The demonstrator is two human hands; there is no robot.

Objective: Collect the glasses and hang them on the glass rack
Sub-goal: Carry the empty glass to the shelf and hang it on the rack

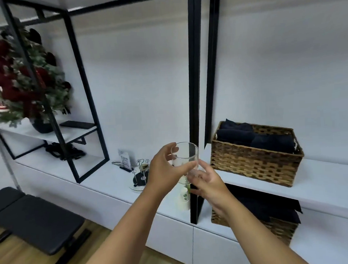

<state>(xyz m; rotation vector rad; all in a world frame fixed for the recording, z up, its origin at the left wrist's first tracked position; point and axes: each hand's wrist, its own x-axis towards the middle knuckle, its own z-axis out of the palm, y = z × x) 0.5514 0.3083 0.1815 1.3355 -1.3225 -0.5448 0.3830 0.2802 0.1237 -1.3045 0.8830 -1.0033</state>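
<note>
A clear drinking glass (187,154) is held upright in the air in front of the shelf unit. My left hand (164,167) grips its side, thumb across the front and fingers curled behind the rim. My right hand (207,180) is at the glass's base, its fingers loosely spread and touching the bottom. The glass rack (140,174), a small wire stand with thin prongs on a round dark base, sits on the white counter just left of my left hand. No glass hangs on it.
A woven basket (256,157) of dark towels sits on the white shelf to the right, another basket (256,224) below it. A black post (193,90) rises behind the glass. A small white bottle (184,198), a QR card (125,160), a flower pot (23,80) and a black bench (33,218) stand left.
</note>
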